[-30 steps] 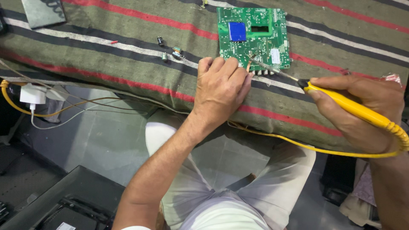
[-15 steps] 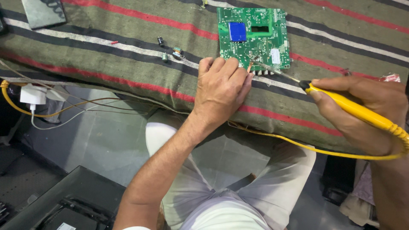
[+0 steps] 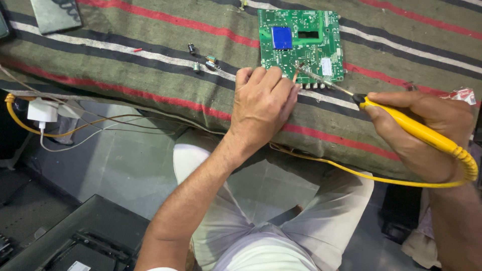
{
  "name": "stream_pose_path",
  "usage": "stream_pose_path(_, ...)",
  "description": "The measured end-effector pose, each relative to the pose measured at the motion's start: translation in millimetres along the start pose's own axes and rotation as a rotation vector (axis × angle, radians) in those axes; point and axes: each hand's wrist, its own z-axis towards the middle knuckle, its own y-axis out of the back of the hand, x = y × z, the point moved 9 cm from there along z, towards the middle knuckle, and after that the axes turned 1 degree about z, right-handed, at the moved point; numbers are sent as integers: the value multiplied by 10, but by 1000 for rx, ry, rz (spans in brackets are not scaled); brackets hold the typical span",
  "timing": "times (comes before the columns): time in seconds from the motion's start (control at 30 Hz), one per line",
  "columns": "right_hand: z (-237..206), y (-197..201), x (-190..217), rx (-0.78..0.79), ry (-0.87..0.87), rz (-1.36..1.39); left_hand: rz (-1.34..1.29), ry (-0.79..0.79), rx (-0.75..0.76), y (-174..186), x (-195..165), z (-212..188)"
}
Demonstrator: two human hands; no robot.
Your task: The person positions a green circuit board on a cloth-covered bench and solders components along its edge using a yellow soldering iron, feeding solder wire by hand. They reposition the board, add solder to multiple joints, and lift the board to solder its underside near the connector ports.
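Striped green-and-red cloth (image 3: 150, 75) was spread over the worktop, and a green circuit board (image 3: 301, 42) was laid flat on it near the far edge. The left hand (image 3: 263, 108) was rested on the cloth at the board's near edge, its fingers curled together, and something thin seemed to be pinched at the fingertips, though it could not be made out for sure. A yellow soldering iron (image 3: 416, 130) was held in the closed grip of the right hand (image 3: 427, 135), and its tip was brought to the board's near part. The board was judged light, stiff and fragile, best taken by its bare edges. A few small loose parts (image 3: 203, 60) were left on the cloth nearby. No containers were seen.
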Motion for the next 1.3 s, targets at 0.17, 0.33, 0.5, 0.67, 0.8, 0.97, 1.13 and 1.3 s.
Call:
stream_pose_path(0.17, 25, -14, 57, -3, 5, 4, 17, 3, 2, -13, 6, 2)
stream_pose_path(0.33, 25, -4, 60, 8, -9, -47, 17, 12, -1, -23, 11, -4)
stream_pose_path(0.5, 9, -2, 16, 19, -29, -56, 25, 20, -5, -32, 18, -6)
stream_pose_path(0.67, -15, -21, -12, 33, -17, -37, 32, 20, -24, -30, 22, -14)
stream_pose_path(0.8, -20, -60, 45, 25, 63, -35, 57, 22, -30, -27, 26, -9)
stream_pose_path(0.97, -102, 19, -47, -62, -56, -42, 44, 17, -34, -8, 19, -8)
stream_pose_path(1.13, -385, 132, -174, -195, -105, 181, 2, 9, -52, 17, 18, -14)
stream_pose_path(1.3, -661, 164, -301, -248, -55, 163, -23, 38, -45, -3, 6, -23)
